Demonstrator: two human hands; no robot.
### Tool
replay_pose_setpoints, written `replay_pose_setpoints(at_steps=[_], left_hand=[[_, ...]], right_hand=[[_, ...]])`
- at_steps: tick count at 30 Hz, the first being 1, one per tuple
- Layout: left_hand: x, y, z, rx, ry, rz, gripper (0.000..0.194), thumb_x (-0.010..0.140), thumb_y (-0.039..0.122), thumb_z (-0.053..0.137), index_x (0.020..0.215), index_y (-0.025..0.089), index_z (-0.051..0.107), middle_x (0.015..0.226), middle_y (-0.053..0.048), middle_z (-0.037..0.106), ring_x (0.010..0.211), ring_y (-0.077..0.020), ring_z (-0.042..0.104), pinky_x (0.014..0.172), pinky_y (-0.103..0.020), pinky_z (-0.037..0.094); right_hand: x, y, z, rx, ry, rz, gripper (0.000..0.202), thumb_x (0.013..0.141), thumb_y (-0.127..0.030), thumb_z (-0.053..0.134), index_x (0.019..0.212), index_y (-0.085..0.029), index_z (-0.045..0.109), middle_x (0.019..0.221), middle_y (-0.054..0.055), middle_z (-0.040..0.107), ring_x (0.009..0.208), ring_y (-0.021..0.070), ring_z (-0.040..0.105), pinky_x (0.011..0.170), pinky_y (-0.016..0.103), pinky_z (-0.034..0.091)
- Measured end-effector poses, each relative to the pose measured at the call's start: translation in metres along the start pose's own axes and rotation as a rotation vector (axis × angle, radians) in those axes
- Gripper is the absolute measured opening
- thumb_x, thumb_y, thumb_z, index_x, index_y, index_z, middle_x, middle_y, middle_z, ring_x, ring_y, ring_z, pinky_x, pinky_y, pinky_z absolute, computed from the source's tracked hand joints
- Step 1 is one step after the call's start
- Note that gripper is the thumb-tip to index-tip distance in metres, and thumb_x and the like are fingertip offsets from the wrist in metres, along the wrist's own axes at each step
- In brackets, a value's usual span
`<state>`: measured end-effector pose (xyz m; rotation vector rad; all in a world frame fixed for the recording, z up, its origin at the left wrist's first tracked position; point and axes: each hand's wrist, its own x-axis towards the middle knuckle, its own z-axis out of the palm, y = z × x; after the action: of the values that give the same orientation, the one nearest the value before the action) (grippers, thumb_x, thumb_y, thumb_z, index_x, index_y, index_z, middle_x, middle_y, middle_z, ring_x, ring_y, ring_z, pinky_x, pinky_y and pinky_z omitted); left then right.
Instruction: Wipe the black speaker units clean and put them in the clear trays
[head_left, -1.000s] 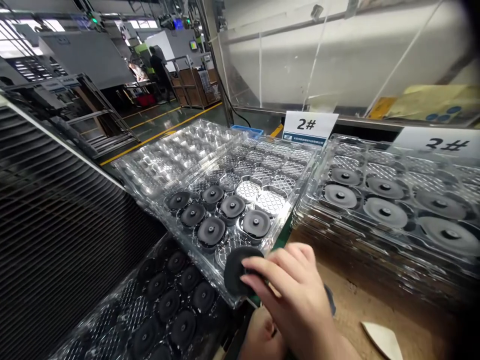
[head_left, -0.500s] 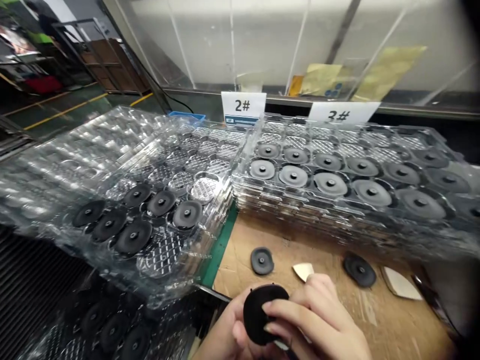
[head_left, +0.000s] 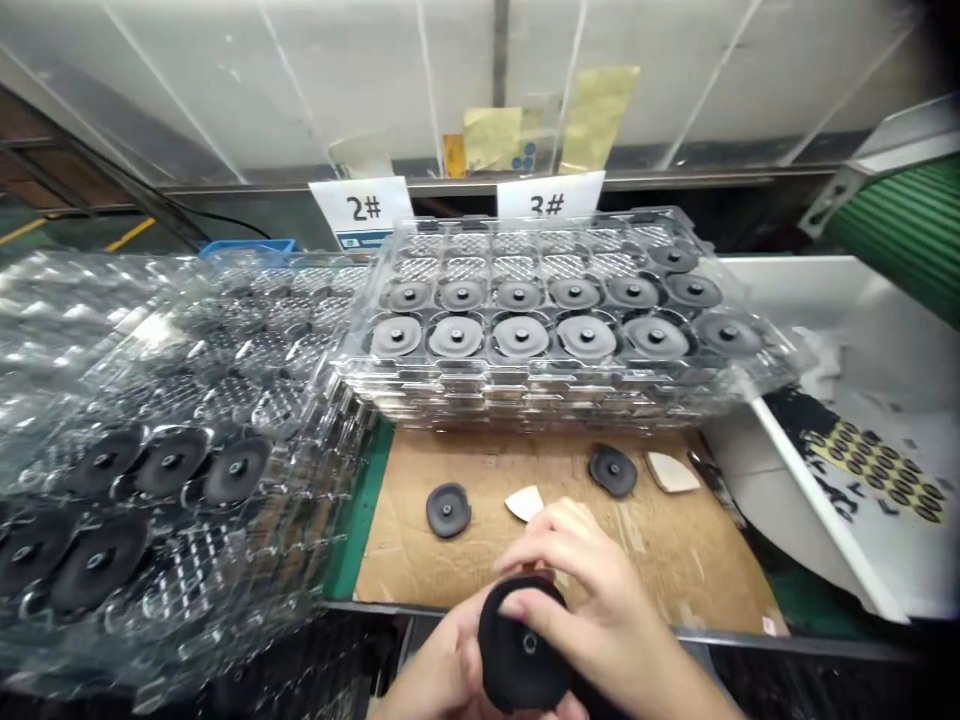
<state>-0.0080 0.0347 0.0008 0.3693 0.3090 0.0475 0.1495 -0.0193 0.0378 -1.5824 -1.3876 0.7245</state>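
Note:
A black round part (head_left: 521, 650) is held between both hands at the bottom centre, its face with a small central hub turned up. My left hand (head_left: 442, 665) grips it from the left and below. My right hand (head_left: 592, 590) holds its right side, the thumb lying across the upper face. Beyond the hands, on a brown board (head_left: 420, 560), lie a dark round part (head_left: 448, 510), a pale wedge-shaped piece (head_left: 525, 502), a second dark part (head_left: 613, 470) and another pale piece (head_left: 672, 472).
Stacked clear trays (head_left: 525, 385) holding several dark discs stand behind the board. More clear trays (head_left: 247, 540) fill the left side. At right are a white bin (head_left: 817, 510) with yellow-and-black pieces and a green ribbed object (head_left: 907, 225). Signs (head_left: 551, 197) stand behind.
The view has swung to the right, bringing the white bin into sight. The held disc has been turned, so its hub now shows, and my right thumb lies on its face.

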Motion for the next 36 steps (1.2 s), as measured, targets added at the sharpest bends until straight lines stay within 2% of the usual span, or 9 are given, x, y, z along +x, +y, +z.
replay_pose_setpoints(at_steps=[3,6,10,15,18,21,27,32,36], left_hand=[[0.003,-0.008,-0.003,-0.02,-0.027,-0.03,0.049,0.077,0.046,0.056,0.114,0.014,0.055,0.093,-0.014,0.071,0.081,-0.013,0.067,0.073,-0.02,0.046],[0.004,-0.014,-0.004,-0.08,-0.06,-0.029,0.042,0.083,0.045,0.047,0.109,0.013,0.059,0.1,-0.015,0.069,0.082,-0.0124,0.067,0.074,-0.018,0.046],[0.008,-0.016,0.001,-0.092,-0.049,0.001,0.042,0.082,0.043,0.049,0.11,0.013,0.059,0.11,-0.014,0.064,0.089,-0.0169,0.066,0.075,-0.019,0.047],[0.012,-0.013,0.003,-0.087,-0.026,-0.012,0.037,0.079,0.042,0.054,0.104,0.015,0.062,0.11,-0.011,0.064,0.088,-0.0187,0.067,0.073,-0.019,0.049],[0.012,-0.014,0.001,-0.1,-0.011,-0.027,0.042,0.08,0.045,0.052,0.107,0.014,0.061,0.112,-0.013,0.063,0.085,-0.0173,0.067,0.071,-0.018,0.05],[0.012,-0.015,0.003,-0.09,0.017,-0.028,0.045,0.08,0.046,0.051,0.107,0.012,0.061,0.113,-0.015,0.062,0.082,-0.0168,0.068,0.069,-0.018,0.05],[0.014,-0.018,0.008,-0.06,0.116,0.051,0.05,0.073,0.044,0.061,0.106,0.006,0.061,0.103,-0.018,0.065,0.071,-0.0167,0.068,0.065,-0.02,0.053],[0.012,-0.022,0.004,-0.08,0.057,0.037,0.047,0.08,0.045,0.053,0.107,0.008,0.061,0.108,-0.02,0.064,0.078,-0.0198,0.069,0.065,-0.019,0.052],[0.015,-0.021,0.006,-0.082,0.107,0.066,0.051,0.074,0.046,0.06,0.105,0.006,0.062,0.098,-0.018,0.068,0.071,-0.018,0.069,0.062,-0.018,0.052]], right_hand=[[0.003,0.006,-0.003,0.03,-0.06,0.1,0.015,0.081,-0.025,0.061,0.068,-0.019,0.067,0.067,0.0,0.057,0.071,0.015,0.054,0.067,0.029,0.041],[0.0,0.014,-0.008,0.115,-0.122,0.141,0.023,0.086,-0.021,0.053,0.069,-0.017,0.068,0.069,0.001,0.061,0.072,0.0141,0.056,0.067,0.027,0.042],[-0.004,0.022,-0.012,0.212,-0.175,0.169,0.026,0.089,-0.023,0.047,0.079,-0.019,0.07,0.075,0.002,0.064,0.076,0.0144,0.058,0.07,0.028,0.044],[-0.003,0.022,-0.009,0.247,-0.155,0.203,0.018,0.085,-0.024,0.055,0.076,-0.019,0.07,0.072,0.001,0.065,0.074,0.0145,0.058,0.07,0.028,0.046],[-0.004,0.025,-0.01,0.368,-0.242,0.283,0.02,0.086,-0.027,0.051,0.087,-0.02,0.071,0.08,0.003,0.062,0.065,0.0115,0.058,0.053,0.021,0.047],[-0.006,0.029,-0.01,0.496,-0.337,0.339,0.025,0.087,-0.031,0.048,0.096,-0.021,0.069,0.088,0.004,0.059,0.059,0.0086,0.056,0.036,0.013,0.037],[-0.002,0.031,-0.003,0.501,-0.231,0.315,0.016,0.079,-0.028,0.061,0.076,-0.017,0.071,0.069,0.001,0.06,0.067,0.0121,0.056,0.058,0.022,0.046],[-0.002,0.035,-0.012,0.641,-0.412,0.273,0.024,0.088,-0.028,0.049,0.096,-0.019,0.069,0.087,0.004,0.067,0.079,0.014,0.06,0.072,0.026,0.047],[-0.002,0.032,-0.009,0.523,-0.323,0.372,0.019,0.082,-0.031,0.057,0.082,-0.018,0.07,0.076,0.002,0.064,0.061,0.0109,0.056,0.055,0.022,0.047]])
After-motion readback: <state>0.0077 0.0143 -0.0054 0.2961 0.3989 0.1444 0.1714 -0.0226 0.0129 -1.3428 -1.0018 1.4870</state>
